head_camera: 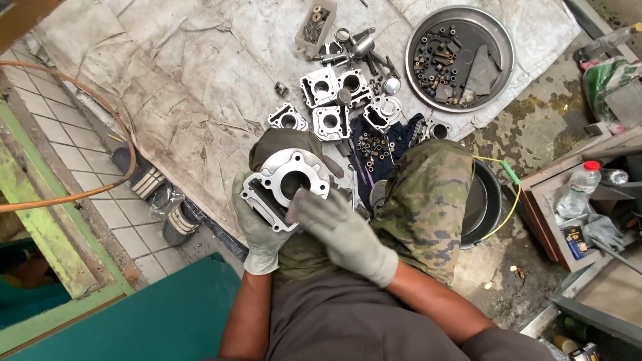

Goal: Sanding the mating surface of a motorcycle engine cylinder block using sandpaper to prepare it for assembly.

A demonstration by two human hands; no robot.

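Your left hand (259, 230) cups the engine cylinder block (284, 187) from below, fingers curled shut around its edge, block over your lap. Your right hand (344, 230) lies flat and mostly open on its face beside the bore, gripping nothing visible. Keep the block steady and rub evenly. More cylinder parts (331, 100) lie beyond the block, round metal tray (498, 40) beyond-right.

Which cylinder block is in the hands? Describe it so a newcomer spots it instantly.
Start at the grey sheet spread on the floor, then drop to the person's camouflage-clad lap. The cylinder block is there, gripped by the gloved left hand with the right hand against its bore. Unlike the smaller blocks lying on the sheet, it alone is held up.
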